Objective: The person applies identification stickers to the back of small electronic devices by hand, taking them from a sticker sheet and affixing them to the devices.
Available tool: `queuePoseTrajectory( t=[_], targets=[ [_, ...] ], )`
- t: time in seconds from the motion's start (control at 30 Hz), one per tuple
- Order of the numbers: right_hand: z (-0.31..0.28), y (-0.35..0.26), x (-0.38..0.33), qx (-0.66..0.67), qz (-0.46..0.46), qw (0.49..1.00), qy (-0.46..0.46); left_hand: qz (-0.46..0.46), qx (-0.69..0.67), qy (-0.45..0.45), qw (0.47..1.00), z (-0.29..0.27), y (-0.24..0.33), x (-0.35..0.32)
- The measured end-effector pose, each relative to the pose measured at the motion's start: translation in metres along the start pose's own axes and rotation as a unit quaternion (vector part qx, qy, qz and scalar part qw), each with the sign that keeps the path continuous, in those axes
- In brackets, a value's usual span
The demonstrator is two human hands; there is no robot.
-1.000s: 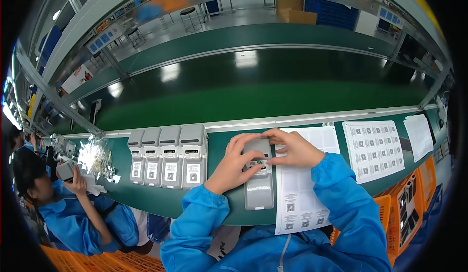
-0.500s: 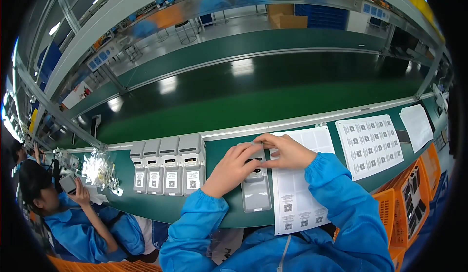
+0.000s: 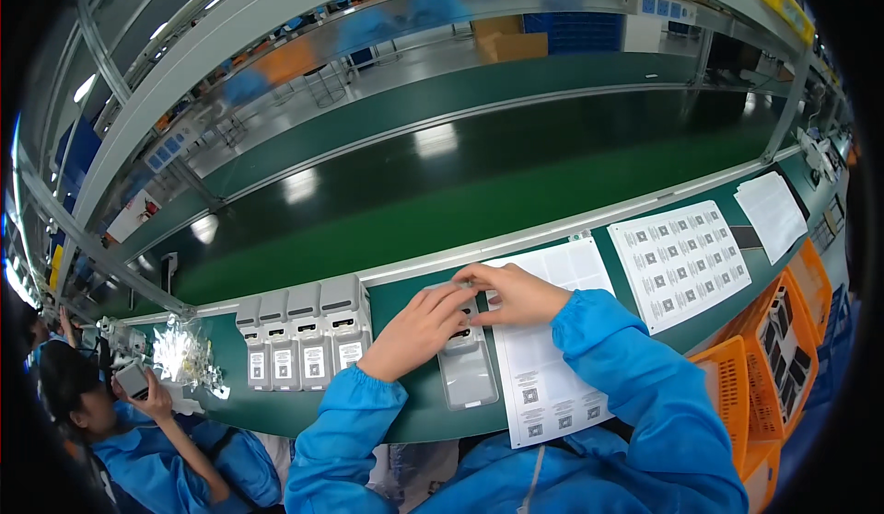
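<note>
hands: left hand and right hand pressing grey device on table | tip: steady it, align label squarely

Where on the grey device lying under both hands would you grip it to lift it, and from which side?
Grip the grey device by its two long side edges at the bare near half, coming from above. It lies flat and lengthwise, and the left hand and right hand cover its far end.

Device sits on the bench, row of units to its left, label sheets right, conveyor behind.
</note>
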State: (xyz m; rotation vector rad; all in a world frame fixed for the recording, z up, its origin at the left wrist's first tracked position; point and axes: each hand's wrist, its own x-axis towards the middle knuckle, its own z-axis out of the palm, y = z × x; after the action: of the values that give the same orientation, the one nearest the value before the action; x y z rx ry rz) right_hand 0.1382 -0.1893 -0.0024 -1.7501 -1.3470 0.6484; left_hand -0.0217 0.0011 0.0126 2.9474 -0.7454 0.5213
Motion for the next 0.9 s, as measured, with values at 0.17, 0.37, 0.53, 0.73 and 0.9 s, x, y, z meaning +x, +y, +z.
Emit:
queuePoseTrajectory(
  t=[0.17,0.37,0.53,0.73,0.9],
  targets=[
    [0.004,0.012,-0.002,-0.001,-0.029,0.999,0.026,-0.044,-0.112,0.054,0.991,-0.002,0.001,-0.003],
    [0.004,0.010,-0.002,0.008,-0.022,0.999,0.022,-0.037,-0.103,0.023,0.994,-0.006,-0.001,0.003],
    [0.006,0.009,-0.001,0.000,-0.020,0.999,0.028,-0.026,-0.115,0.008,0.993,-0.005,-0.005,0.008],
    [0.002,0.001,-0.001,-0.010,-0.016,1.000,0.020,0.000,-0.073,-0.017,0.997,-0.003,-0.007,0.011],
    [0.003,0.006,0.000,-0.022,-0.024,0.999,0.018,0.017,-0.056,-0.027,0.998,-0.006,-0.008,0.012]
  ],
)
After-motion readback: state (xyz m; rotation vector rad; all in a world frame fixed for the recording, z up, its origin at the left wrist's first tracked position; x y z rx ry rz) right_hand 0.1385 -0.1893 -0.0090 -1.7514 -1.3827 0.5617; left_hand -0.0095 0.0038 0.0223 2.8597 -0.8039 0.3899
